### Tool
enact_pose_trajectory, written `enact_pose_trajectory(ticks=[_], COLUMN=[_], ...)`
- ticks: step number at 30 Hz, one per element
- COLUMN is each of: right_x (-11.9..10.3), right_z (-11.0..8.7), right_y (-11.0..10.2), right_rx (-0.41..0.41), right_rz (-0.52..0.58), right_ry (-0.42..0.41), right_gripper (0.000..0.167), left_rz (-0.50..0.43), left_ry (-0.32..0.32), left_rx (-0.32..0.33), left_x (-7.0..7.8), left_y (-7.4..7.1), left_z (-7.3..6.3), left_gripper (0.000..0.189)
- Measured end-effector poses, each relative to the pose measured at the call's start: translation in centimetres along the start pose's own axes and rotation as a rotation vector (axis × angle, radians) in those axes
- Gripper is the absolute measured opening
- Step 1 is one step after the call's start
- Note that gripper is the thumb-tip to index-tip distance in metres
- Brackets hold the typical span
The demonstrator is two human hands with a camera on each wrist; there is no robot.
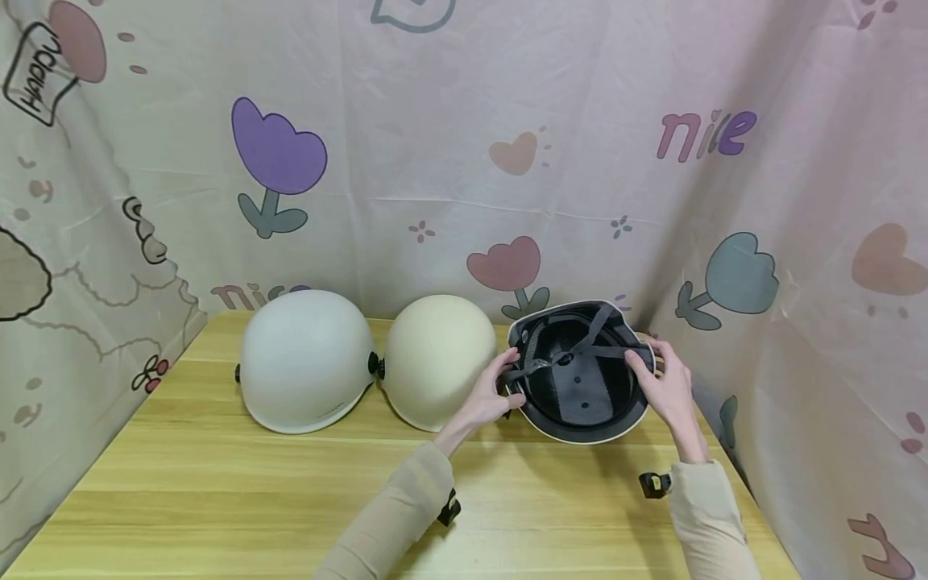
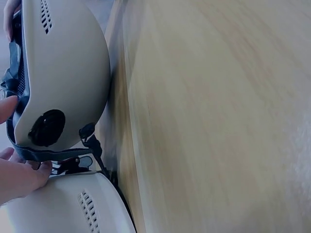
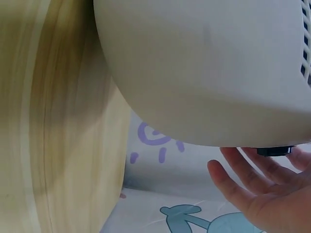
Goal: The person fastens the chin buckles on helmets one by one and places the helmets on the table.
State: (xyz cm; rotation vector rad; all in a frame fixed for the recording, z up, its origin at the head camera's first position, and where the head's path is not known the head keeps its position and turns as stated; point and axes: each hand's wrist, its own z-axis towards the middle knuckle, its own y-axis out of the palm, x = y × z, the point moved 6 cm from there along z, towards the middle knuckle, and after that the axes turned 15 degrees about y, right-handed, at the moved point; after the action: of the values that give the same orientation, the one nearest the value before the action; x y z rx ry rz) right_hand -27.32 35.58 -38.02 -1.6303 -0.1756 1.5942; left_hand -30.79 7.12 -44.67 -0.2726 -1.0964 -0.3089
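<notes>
Gripping vented helmet [image 2: 68, 73] by opposite rims with left hand [image 1: 495, 389] and right hand [image 1: 669, 388]. Showing black padded lining [image 1: 580, 403], webbing straps [image 1: 607, 351]. Beside smooth, domed cream helmet [image 1: 438, 358].

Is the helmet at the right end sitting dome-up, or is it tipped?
Tipped. The head view looks straight into that helmet's open side, showing its black lining and straps.

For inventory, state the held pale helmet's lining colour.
Padded lining: black and grey, clearest in head view.
</notes>
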Motion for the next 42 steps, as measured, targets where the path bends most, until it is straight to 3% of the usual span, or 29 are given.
enact_pose_trajectory(ticks=[9, 18, 25, 30, 42], right_x=[0.7, 1.4, 2.5, 3.3, 4.8], right_z=[0.0, -0.4, -0.4, -0.4, -0.5], right_y=[0.0, -0.3, -0.3, -0.2, 0.1], right_rx=[0.026, 0.064, 0.063, 0.053, -0.072], right_rz=[0.008, -0.057, -0.069, -0.058, 0.103], right_ry=[-0.026, -0.060, -0.091, -0.110, -0.135], right_gripper=[0.041, 0.038, 0.035, 0.028, 0.025], left_rz=[0.017, 0.139, 0.103, 0.104, 0.164], left_ry=[0.066, 0.163, 0.163, 0.195, 0.171], left_rx=[0.035, 0.024, 0.058, 0.079, 0.057], left_x=[0.8, 1.6, 1.7, 1.8, 1.8], left_y=[0.0, 0.0, 0.0, -0.1, -0.8], left_z=[0.0, -0.1, -0.2, -0.3, -0.6], left_gripper=[0.080, 0.075, 0.075, 0.066, 0.056])
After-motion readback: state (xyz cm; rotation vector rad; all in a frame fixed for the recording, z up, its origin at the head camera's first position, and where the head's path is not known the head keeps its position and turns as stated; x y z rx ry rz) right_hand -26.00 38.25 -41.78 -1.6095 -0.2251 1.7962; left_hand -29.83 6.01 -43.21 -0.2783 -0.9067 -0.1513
